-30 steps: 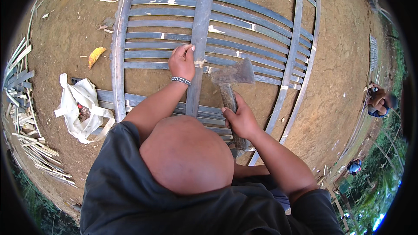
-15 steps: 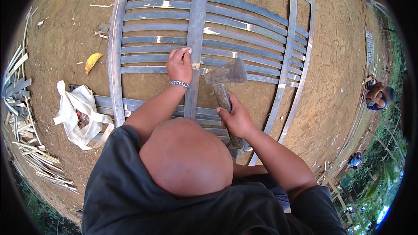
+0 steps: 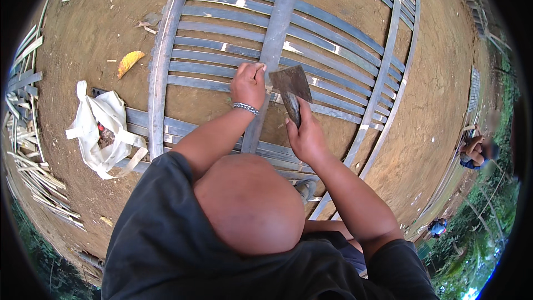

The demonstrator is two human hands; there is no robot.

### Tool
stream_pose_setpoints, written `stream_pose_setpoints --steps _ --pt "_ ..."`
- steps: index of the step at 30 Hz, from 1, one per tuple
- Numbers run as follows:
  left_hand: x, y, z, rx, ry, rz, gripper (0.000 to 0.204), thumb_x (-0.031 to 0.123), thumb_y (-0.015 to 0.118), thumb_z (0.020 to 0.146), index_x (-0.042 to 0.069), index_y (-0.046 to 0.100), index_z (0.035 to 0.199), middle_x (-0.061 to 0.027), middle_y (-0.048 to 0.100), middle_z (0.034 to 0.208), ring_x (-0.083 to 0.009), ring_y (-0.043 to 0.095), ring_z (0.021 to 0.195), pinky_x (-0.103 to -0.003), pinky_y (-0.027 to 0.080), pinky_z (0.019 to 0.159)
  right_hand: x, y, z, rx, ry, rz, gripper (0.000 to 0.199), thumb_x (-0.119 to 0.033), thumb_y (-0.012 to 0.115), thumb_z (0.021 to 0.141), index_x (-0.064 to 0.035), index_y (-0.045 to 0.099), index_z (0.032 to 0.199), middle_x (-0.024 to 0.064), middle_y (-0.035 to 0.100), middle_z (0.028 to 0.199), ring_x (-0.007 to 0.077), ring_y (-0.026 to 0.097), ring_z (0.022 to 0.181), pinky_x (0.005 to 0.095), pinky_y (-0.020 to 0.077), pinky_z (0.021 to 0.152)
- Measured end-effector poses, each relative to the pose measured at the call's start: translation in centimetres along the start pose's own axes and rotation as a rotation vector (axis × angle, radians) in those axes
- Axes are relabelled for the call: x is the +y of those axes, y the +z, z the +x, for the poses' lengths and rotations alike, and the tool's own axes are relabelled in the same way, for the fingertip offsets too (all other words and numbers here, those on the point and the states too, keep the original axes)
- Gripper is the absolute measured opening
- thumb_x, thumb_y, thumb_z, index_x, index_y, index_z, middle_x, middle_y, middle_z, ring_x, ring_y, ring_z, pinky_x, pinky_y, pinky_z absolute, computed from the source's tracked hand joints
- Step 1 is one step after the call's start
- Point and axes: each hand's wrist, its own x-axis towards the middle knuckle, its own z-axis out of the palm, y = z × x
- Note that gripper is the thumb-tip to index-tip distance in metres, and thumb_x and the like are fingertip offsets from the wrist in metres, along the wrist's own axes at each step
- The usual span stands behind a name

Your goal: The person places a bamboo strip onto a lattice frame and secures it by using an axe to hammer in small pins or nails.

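The bare dirt ground (image 3: 422, 133) carries everything here — dry, cracked, reddish-brown earth. Flat on it lies a large lattice of grey bamboo slats (image 3: 333, 39), long thin strips crossed by wider upright ones, spreading from the left upright to the right edge. Left of the lattice a crumpled white cloth bag (image 3: 102, 128) rests on the soil, touching the ends of the lower slats. Above it sits a yellow dry leaf (image 3: 129, 62), and small splinters lie near the top left. Along the far left — a loose heap of split bamboo strips (image 3: 28, 150).
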Motion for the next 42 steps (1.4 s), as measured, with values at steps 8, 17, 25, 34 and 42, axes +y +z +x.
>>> stream_pose_setpoints --steps 8,17,25,34,42 --pt "0.3 -0.4 0.2 -0.037 -0.021 -0.032 0.006 0.008 0.072 0.09 0.004 0.074 0.094 -0.0131 0.069 0.09 -0.035 0.068 0.086 -0.043 0.054 0.075 -2.0 0.3 4.1 0.153 -0.145 -0.088 0.068 -0.011 0.062 0.096 -0.0124 0.035 0.158 0.0264 0.069 0.117 0.0487 0.068 0.098 0.0535 0.0562 0.082" --pt "-0.1 -0.3 0.1 -0.004 0.016 -0.041 0.006 0.006 0.069 0.088 0.007 0.074 0.092 -0.012 0.069 0.091 -0.0356 0.069 0.085 -0.044 0.055 0.075 -1.7 0.0 4.7 0.163 -0.195 -0.127 0.069 -0.012 0.064 0.094 -0.0157 0.037 0.157 0.025 0.069 0.114 0.0458 0.069 0.097 0.0542 0.0551 0.081" --pt "-0.3 -0.4 0.0 -0.05 0.011 -0.002 0.006 0.004 0.07 0.087 0.004 0.073 0.093 -0.0142 0.068 0.09 -0.0366 0.067 0.087 -0.045 0.053 0.075 -2.2 -0.7 5.4 0.005 -0.038 -0.227 0.069 -0.01 0.064 0.094 -0.0155 0.038 0.157 0.0251 0.069 0.112 0.0457 0.069 0.097 0.0542 0.0556 0.079" --pt "-0.4 -2.9 -1.6 -0.21 -0.001 -0.006 0.006 0.008 0.075 0.085 0.004 0.072 0.09 -0.0128 0.067 0.086 -0.0358 0.066 0.083 -0.045 0.053 0.074 -1.1 -0.5 4.9 0.074 -0.144 -0.16 0.07 -0.01 0.066 0.093 -0.0171 0.038 0.157 0.0244 0.069 0.115 0.0457 0.069 0.098 0.0535 0.0563 0.08" --pt "-1.4 -5.1 -3.6 -0.476 0.166 0.217 0.016 0.021 0.077 0.086 0.008 0.068 0.084 -0.0114 0.068 0.088 -0.0354 0.066 0.085 -0.047 0.051 0.081 -2.9 -1.5 5.0 0.268 -0.347 -0.058 0.069 -0.01 0.067 0.093 -0.012 0.039 0.156 0.0239 0.069 0.118 0.0457 0.07 0.098 0.0509 0.0572 0.08"
